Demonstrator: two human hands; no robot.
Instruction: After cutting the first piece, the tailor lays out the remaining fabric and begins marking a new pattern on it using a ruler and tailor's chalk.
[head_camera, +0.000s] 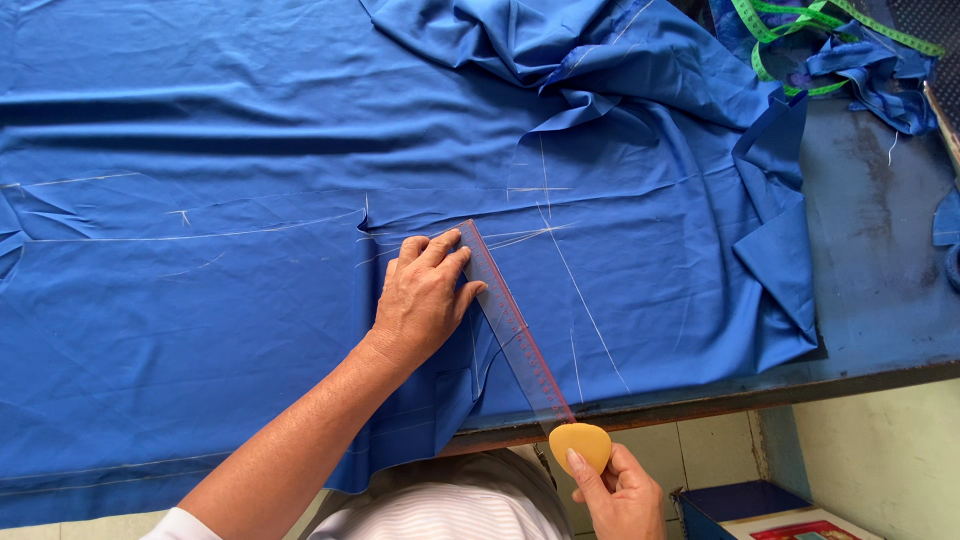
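A large sheet of blue fabric (220, 200) lies spread over the table, marked with thin white chalk lines. My left hand (425, 298) rests flat on the cloth, fingers pressing the edge of a clear ruler with red markings (515, 335) that runs diagonally toward the table's front edge. My right hand (618, 492) is just off the table's near edge, pinching a flat yellow piece of tailor's chalk (580, 445) at the ruler's lower end.
Bunched blue fabric (560, 50) piles up at the back. A green measuring tape (800, 30) lies at the back right on the bare blue tabletop (880, 260). A dark blue box (760, 505) sits on the floor below.
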